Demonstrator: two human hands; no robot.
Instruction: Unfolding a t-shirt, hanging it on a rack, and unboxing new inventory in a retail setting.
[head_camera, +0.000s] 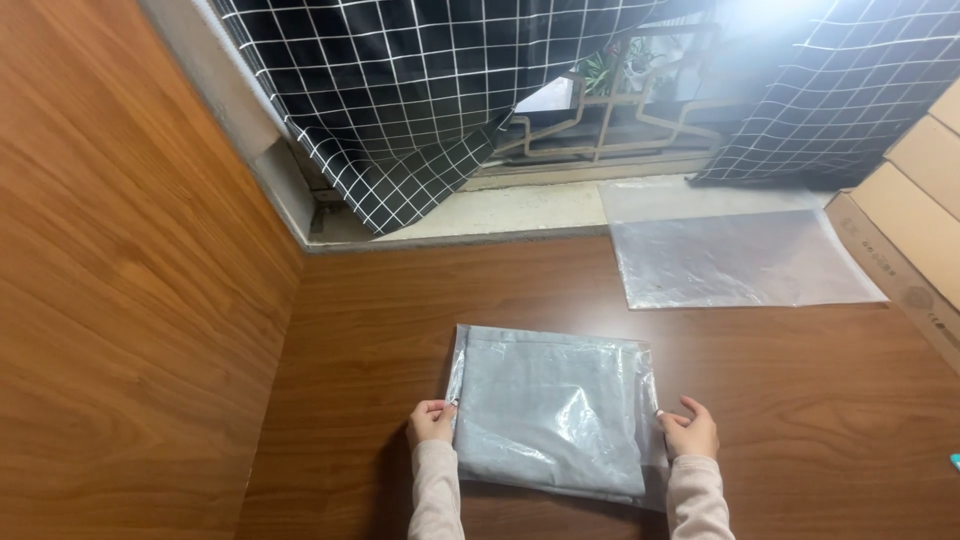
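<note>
Count, left to right: one wooden wall panel (130, 270), two black checked curtains, two hands, one bagged grey cloth, one pile of empty clear bags, one stack of cardboard boxes.

The wall panel stands well to the left of the left hand (431, 421). Far beyond that hand hangs the left curtain (400, 90), its lower corner drooping over the window sill (520, 212).

The left hand rests on the table (340, 300), fingers curled together, thumb and fingertips pinching the left edge of the bagged grey cloth (552, 408). A pale sleeve covers the wrist.

The bagged cloth lies flat on the table directly between the two hands, touching both. It is a folded grey fabric inside a clear plastic bag; the plastic wrinkles and shines over the near half.

The right hand (689, 432) sits at the bag's right edge, fingers loosely bent and slightly spread, fingertips touching the plastic border. Whether it grips or only touches the edge, I cannot tell.

Beyond the right hand, apart from it, lie the empty clear bags (735, 255), flat, reaching from the table onto the sill. How many sheets are in the pile cannot be counted. The right curtain (850, 90) hangs farther beyond. The cardboard boxes (915, 215) stand far to the right of the right hand.
</note>
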